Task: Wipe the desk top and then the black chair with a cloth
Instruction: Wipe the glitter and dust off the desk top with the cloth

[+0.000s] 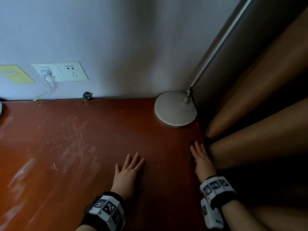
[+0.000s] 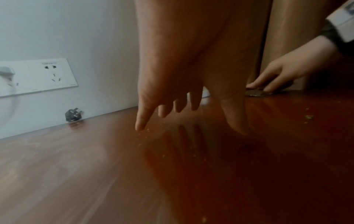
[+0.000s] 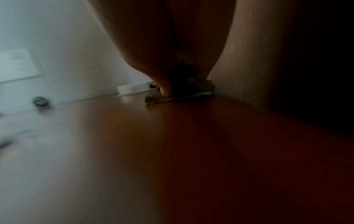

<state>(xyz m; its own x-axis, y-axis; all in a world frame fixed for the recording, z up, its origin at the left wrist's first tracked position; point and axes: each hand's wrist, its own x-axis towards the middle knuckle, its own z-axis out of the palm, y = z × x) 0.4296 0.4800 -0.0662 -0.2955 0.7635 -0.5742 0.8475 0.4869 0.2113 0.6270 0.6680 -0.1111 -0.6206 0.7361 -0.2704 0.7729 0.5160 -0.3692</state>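
We have our right hand [image 1: 200,157] flat near the right edge of the reddish-brown desk top [image 1: 83,147], fingers straight and pressing down on a small dark cloth [image 3: 180,92] that lies almost wholly under them; from the head view the cloth is hidden beneath the hand, while the wrist views show its frayed edge poking out by the fingertips. Just to the right of that hand the tan curtain [image 1: 260,114] folds hang against the desk edge. Our left hand [image 1: 128,172] lies to the left of the pressing hand, well apart from it, palm down with fingers spread and straight, holding nothing; the left wrist view shows its fingertips at or just above the glossy surface, and we cannot tell which. Beyond the right hand, toward the wall, stands the round base of a desk lamp [image 1: 175,110]. Further left from both hands, pale smears [image 1: 78,144] mark the wood, a black plug [image 1: 87,95] lies at the wall line, and a white socket panel [image 1: 66,71] sits above it.
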